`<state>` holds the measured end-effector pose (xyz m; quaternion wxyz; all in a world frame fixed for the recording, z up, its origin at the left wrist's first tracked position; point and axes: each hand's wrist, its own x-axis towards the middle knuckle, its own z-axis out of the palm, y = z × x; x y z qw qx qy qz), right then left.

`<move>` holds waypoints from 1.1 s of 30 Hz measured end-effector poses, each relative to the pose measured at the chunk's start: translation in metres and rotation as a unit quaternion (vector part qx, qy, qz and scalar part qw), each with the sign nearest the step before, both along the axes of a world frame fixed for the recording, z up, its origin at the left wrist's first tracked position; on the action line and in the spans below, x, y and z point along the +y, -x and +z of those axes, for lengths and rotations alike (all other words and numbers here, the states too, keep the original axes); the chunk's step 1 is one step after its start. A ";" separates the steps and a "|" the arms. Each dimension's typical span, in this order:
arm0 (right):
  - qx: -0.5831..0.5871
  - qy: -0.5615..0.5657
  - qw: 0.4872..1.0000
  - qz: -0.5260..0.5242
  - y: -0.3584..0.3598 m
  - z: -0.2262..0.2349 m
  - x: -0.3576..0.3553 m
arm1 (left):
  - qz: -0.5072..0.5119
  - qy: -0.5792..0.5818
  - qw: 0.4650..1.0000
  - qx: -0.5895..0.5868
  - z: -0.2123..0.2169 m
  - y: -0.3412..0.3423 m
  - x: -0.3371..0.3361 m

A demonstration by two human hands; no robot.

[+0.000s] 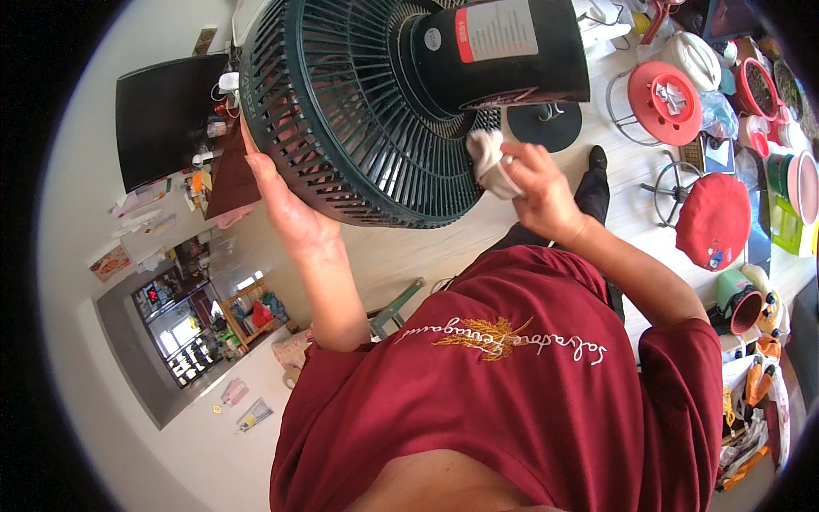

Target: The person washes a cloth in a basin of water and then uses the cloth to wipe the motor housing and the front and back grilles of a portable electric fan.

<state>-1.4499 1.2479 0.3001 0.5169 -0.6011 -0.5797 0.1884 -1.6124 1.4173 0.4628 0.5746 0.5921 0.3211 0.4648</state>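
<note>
A person in a maroon shirt, its chest carrying a line of white script over a gold leafy motif, upside down from where I stand, works on a dark fan held up in front of the body. The fan's slatted cage faces the chest, and its thick black housing juts out to the right, blocking part of the slats behind it. Off to the left, a black screen stands near the pale wall. On the right, the floor is crowded: a stool with a soft red seat, a second red stool with small things on top, and a black disc lying just past the housing, near the person's shoe. A green tub sits below the soft seat. The left hand is opened wide against the fan's outer rim, its fingers partly hidden behind it. The right hand bunches a whitish cloth against the cage's right edge. On the housing are a white label with a red band, its rows of print very small, and a round pale sticker.
</note>
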 end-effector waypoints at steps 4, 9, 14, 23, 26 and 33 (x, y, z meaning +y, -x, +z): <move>0.142 -0.127 0.981 0.019 -0.017 0.074 0.018 | -0.001 0.008 1.000 -0.007 -0.001 0.000 0.002; 0.140 -0.316 0.936 -0.057 -0.026 0.149 0.111 | -0.003 0.016 1.000 0.004 0.002 -0.004 -0.009; 0.060 -0.281 0.955 -0.075 0.006 0.105 0.099 | 0.007 0.003 1.000 0.021 0.000 -0.003 -0.001; 0.120 0.087 0.986 -0.072 -0.006 -0.069 -0.008 | 0.021 -0.003 0.999 0.043 0.003 0.005 0.003; 0.085 -0.059 0.995 -0.010 -0.011 -0.007 -0.002 | 0.013 0.020 0.999 0.028 0.002 0.008 -0.002; 0.019 -0.314 0.949 0.019 0.008 0.006 0.042 | 0.031 -0.008 0.998 0.061 0.003 0.004 -0.001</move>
